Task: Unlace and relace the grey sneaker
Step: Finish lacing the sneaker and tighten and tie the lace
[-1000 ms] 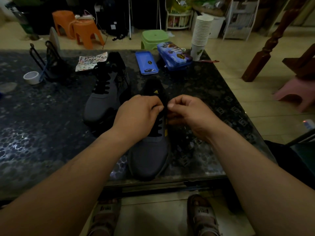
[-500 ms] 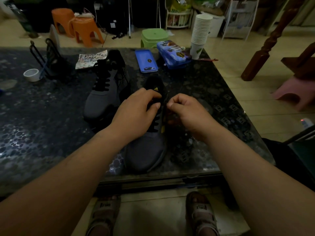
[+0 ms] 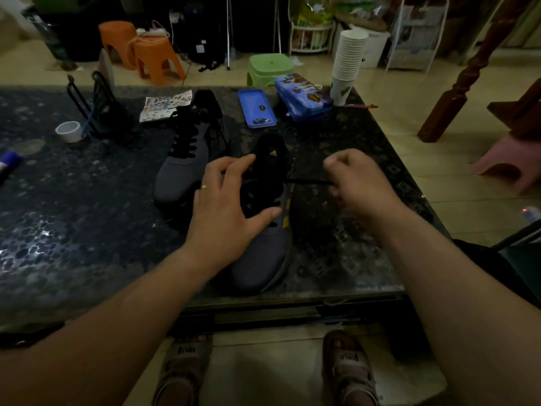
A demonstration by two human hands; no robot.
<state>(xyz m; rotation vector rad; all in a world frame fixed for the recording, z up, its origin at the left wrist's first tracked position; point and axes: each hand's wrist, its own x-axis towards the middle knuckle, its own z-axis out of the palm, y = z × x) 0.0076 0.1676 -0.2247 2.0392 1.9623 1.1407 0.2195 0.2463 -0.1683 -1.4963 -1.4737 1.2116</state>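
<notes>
Dim room, dark speckled table (image 3: pixel 87 230). Grey sneaker (image 3: pixel 263 259) is set at the near edge, centre, steadied by the left hand (image 3: pixel 225 206), fingers spread wide, so the black lace (image 3: pixel 307 181) pinched in the curled right hand (image 3: pixel 354 186) can be drawn taut rightward, likely unlacing.
</notes>
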